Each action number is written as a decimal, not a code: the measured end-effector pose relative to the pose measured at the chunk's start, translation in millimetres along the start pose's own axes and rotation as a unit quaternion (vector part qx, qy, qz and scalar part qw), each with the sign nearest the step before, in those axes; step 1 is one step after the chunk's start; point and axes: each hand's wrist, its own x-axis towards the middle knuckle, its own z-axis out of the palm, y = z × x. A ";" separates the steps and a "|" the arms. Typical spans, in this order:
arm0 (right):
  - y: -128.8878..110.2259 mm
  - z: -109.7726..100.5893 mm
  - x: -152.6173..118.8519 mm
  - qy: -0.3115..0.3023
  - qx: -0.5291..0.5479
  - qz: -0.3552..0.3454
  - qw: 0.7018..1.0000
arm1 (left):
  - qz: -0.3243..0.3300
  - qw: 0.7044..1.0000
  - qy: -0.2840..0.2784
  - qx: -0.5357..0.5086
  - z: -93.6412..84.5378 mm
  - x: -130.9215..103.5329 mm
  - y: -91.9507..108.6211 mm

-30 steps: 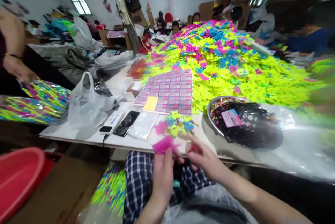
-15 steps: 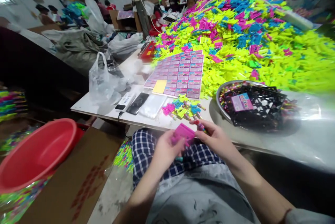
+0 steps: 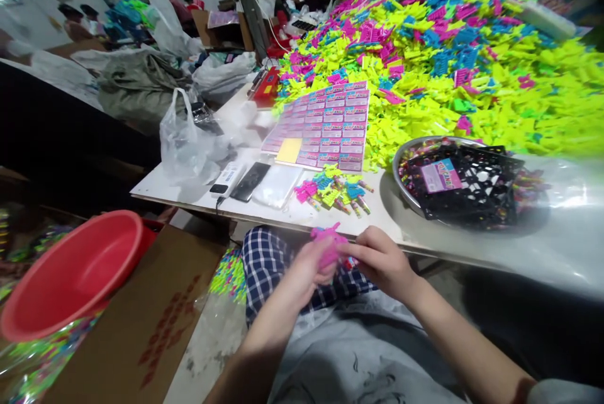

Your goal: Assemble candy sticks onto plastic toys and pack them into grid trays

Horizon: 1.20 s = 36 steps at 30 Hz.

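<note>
Over my lap, my left hand (image 3: 306, 270) is closed around a pink plastic toy piece (image 3: 329, 248), whose exact kind is blurred. My right hand (image 3: 387, 263) pinches a small candy tube in a colourful wrapper (image 3: 351, 262), its end up against the toy's right side. Whether the tube sits inside the toy, I cannot tell. Just beyond the hands, on the white table (image 3: 264, 218), lies a small cluster of pink, yellow and blue toy pieces (image 3: 325, 189) with several wrapped candy tubes among them.
A huge heap of coloured plastic pieces (image 3: 448, 70) covers the table's back right. A metal bowl (image 3: 399, 180) of wrapped candy holds a black plastic basket. Label sheets (image 3: 325, 127), a phone (image 3: 251, 181) and clear bags (image 3: 277, 187) lie left. A red basin (image 3: 70, 278) and carton (image 3: 136, 328) stand lower left.
The pink toy has been turned in my left hand. My right hand has brought the candy tube down from above its fingers to the toy's side.
</note>
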 end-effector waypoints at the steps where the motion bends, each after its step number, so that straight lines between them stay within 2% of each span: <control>1: -1.6 0.4 -0.7 -0.008 0.016 0.025 1.000 | 0.020 1.000 0.006 0.003 1.3 -0.4 1.2; 6: -13.4 14.5 -5.9 -0.003 0.131 0.190 0.973 | 0.096 0.992 0.077 0.038 5.6 1.1 4.3; 9: -17.8 28.0 -9.6 -0.017 0.184 0.270 0.945 | 0.104 0.985 0.116 0.067 4.5 3.0 1.6; 13: -20.2 39.5 -10.7 -0.012 0.266 0.361 0.894 | 0.102 0.980 0.130 0.108 2.3 3.8 -1.3; 20: -19.1 45.2 -6.9 -0.005 0.373 0.419 0.828 | 0.110 0.978 0.151 0.096 0.9 2.8 -4.3; 25: -16.7 45.0 -4.8 -0.026 0.442 0.427 0.788 | 0.094 0.985 0.124 0.071 0.2 3.7 -6.9; 28: -13.3 45.3 -7.1 -0.031 0.449 0.419 0.788 | 0.092 0.989 0.099 0.058 -1.1 4.6 -7.6; 31: -12.0 45.1 -8.8 -0.034 0.413 0.403 0.816 | 0.084 0.993 0.070 0.043 -2.3 5.7 -6.7; 34: -14.9 43.9 -7.1 -0.028 0.353 0.392 0.849 | 0.086 0.991 0.082 0.055 -2.7 5.7 -3.9; 36: -17.9 43.2 -5.3 -0.026 0.315 0.387 0.866 | 0.125 0.981 0.106 0.102 -2.9 4.4 -1.6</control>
